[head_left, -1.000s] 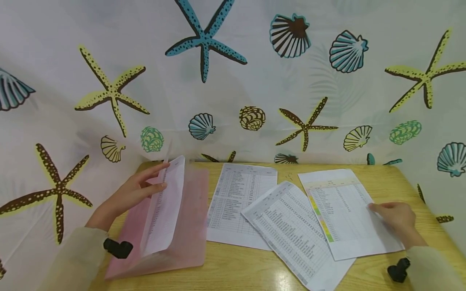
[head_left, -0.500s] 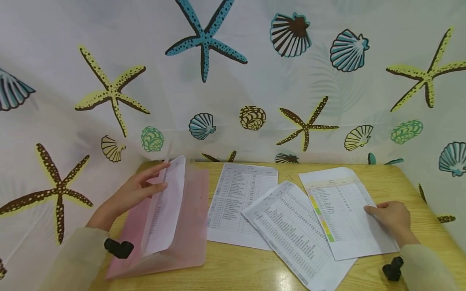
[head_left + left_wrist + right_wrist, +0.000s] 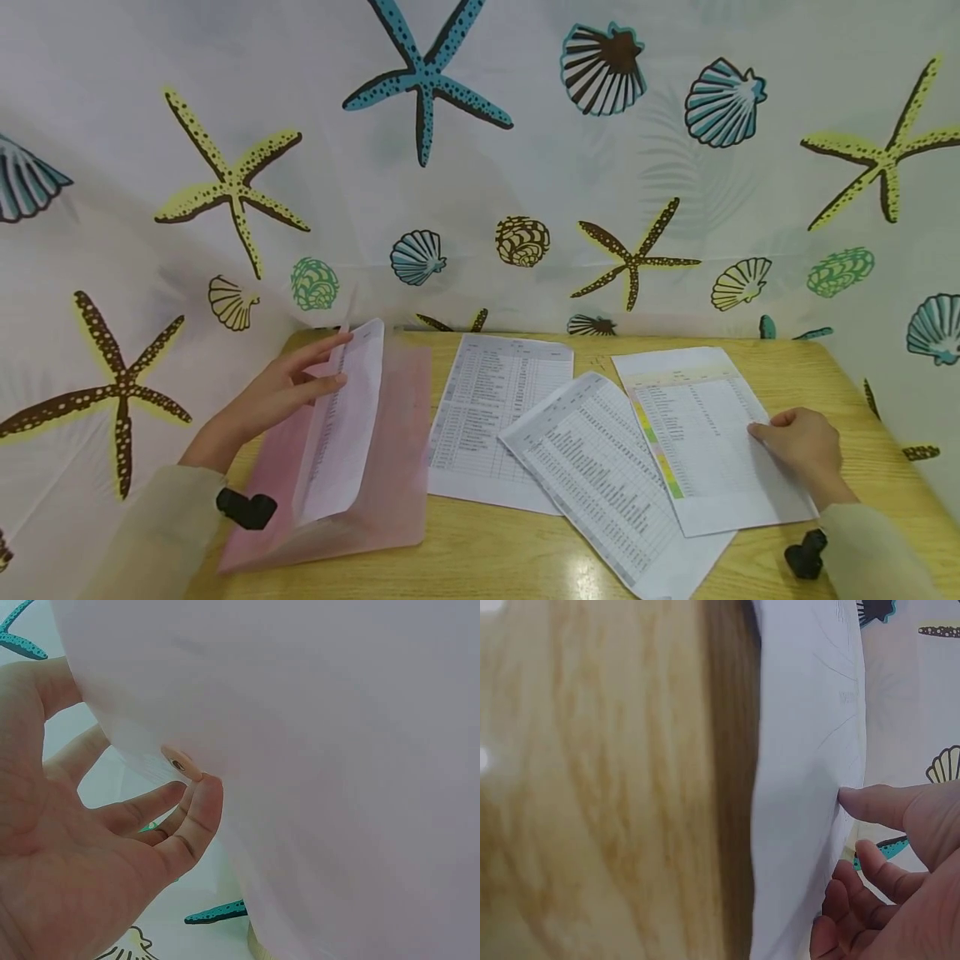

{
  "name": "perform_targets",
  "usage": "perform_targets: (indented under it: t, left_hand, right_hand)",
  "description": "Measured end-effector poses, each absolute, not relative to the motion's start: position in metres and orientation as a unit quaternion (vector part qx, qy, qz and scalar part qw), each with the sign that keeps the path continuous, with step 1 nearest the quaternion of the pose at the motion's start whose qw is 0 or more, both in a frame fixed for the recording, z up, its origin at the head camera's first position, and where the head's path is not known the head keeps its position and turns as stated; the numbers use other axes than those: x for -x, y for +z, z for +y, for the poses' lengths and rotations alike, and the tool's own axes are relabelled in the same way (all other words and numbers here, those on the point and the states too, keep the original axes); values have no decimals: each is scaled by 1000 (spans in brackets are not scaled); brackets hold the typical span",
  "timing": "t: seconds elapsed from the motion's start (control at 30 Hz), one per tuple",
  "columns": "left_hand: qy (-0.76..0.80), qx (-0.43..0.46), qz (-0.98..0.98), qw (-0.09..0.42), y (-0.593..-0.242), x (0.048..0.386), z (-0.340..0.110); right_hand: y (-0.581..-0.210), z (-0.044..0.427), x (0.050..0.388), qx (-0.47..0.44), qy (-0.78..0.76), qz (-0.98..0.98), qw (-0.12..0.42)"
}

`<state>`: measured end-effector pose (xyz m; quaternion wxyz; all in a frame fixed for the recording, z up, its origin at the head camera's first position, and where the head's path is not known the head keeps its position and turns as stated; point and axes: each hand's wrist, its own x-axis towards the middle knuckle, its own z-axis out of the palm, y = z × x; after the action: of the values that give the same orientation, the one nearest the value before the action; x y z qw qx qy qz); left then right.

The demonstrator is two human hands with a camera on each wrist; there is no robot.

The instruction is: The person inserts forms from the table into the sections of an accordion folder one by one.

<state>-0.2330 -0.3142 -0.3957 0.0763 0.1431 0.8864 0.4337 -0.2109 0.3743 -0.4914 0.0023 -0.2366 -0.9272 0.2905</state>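
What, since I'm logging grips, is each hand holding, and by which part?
Left hand: the raised leaf of the pink folder, by its edge. Right hand: the colour-striped sheet, by its right edge.

Draped from nine through three o'clock with white shell-and-starfish cloth [image 3: 480,183]; furnished at six with a glare-spotted wooden table [image 3: 495,546].

On the tabletop [image 3: 495,554] we have a folder [image 3: 402,467] at left, right of it a first sheet [image 3: 480,417], then a second sheet [image 3: 600,475] partly over it, a third sheet [image 3: 705,442] partly over that, cloth [image 3: 480,158] behind
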Motion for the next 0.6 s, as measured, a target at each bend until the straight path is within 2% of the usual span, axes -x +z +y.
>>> perform_targets:
  t: [0.3, 0.6]
  left_hand:
    - [439, -146, 883, 78, -397, 232, -313]
    - [439, -150, 883, 78, -398, 233, -312]
  right_hand:
    - [-492, 381, 215, 227, 292, -929, -23]
    - [-484, 372, 214, 236, 299, -924, -21]
